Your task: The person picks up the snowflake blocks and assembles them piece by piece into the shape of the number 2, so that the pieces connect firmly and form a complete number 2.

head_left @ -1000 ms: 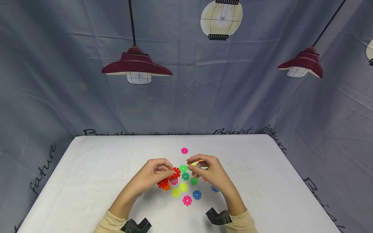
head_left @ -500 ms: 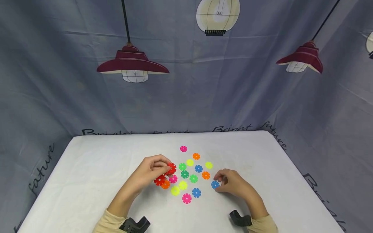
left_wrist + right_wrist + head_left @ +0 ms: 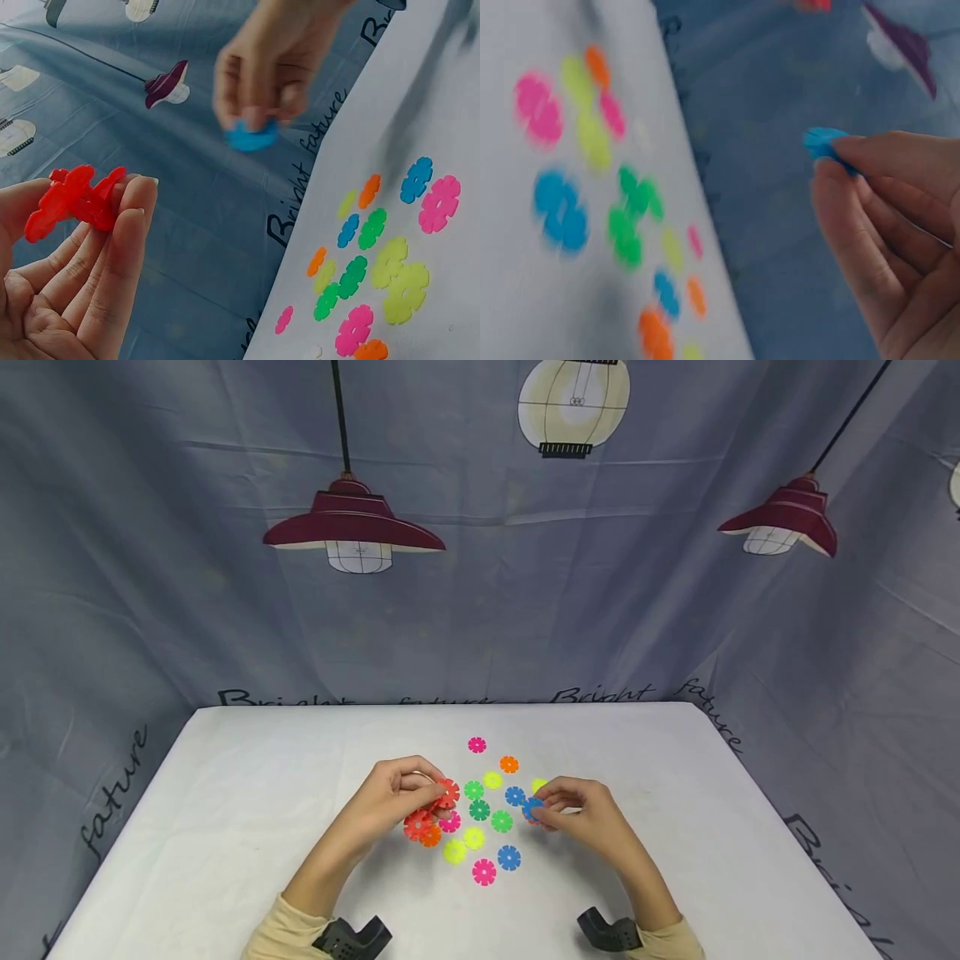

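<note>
My left hand (image 3: 393,797) pinches several red flower-shaped interlocking discs (image 3: 67,202) between thumb and fingers. These red discs are joined at angles, one slotted into another. On the right, my right hand (image 3: 588,810) grips a single blue disc (image 3: 825,142) by its edge, with thumb and index finger. In the head view this blue disc overlaps an orange one lying on the table. Between the two hands lie loose discs: a dark green disc (image 3: 479,810), a light green disc (image 3: 502,821) and a blue disc (image 3: 509,858) among them.
The white table (image 3: 262,777) carries the scattered discs near its middle. A pink disc (image 3: 483,872) lies nearest me, another pink disc (image 3: 477,745) farthest. An orange disc (image 3: 431,836) is just below the left hand. A grey printed curtain (image 3: 480,610) hangs behind.
My right hand has gone out to the right, taken the blue disc from the table, and come back leftward with it. The left hand keeps holding the red discs, nearly in place.
</note>
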